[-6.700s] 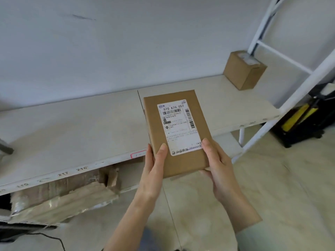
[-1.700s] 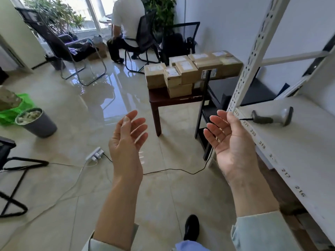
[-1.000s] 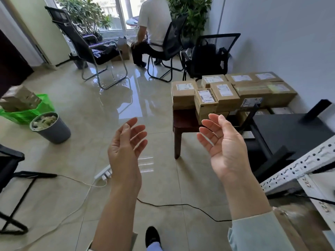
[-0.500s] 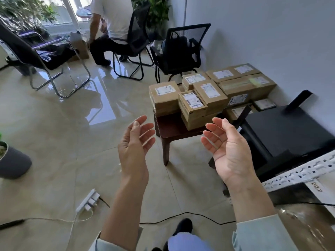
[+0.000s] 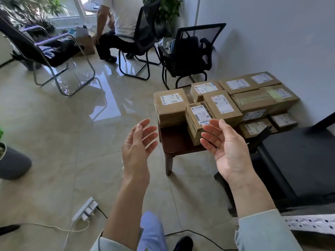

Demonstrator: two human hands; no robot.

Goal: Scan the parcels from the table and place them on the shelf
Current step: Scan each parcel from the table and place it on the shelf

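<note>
While we hold both hands up in front of us, neither one holds a thing. Our left hand (image 5: 138, 142) is loose, with its fingers spread and a little bent. Our right hand (image 5: 225, 146) is loose too, palm turned in, fingers apart. Both hands are in the air, not touching anything.

The parcels (image 5: 223, 104) sit in a pile on the table (image 5: 178, 140), just past our right hand. They are brown boxes with white labels on top. One small box (image 5: 198, 120) stands at the near edge of the pile, right behind our right fingertips, but we are not touching it. A bigger box (image 5: 170, 105) sits at the left edge of the table. More boxes fill the far side, up to the wall (image 5: 272, 33). The near left corner of the table is bare dark wood.

A black stand (image 5: 299, 160) is to the right of the table. A power strip (image 5: 85, 209) lies on the floor (image 5: 54, 142) near our left arm. Two black chairs (image 5: 188, 53) stand behind the table, and a person (image 5: 117, 24) sits on one.
</note>
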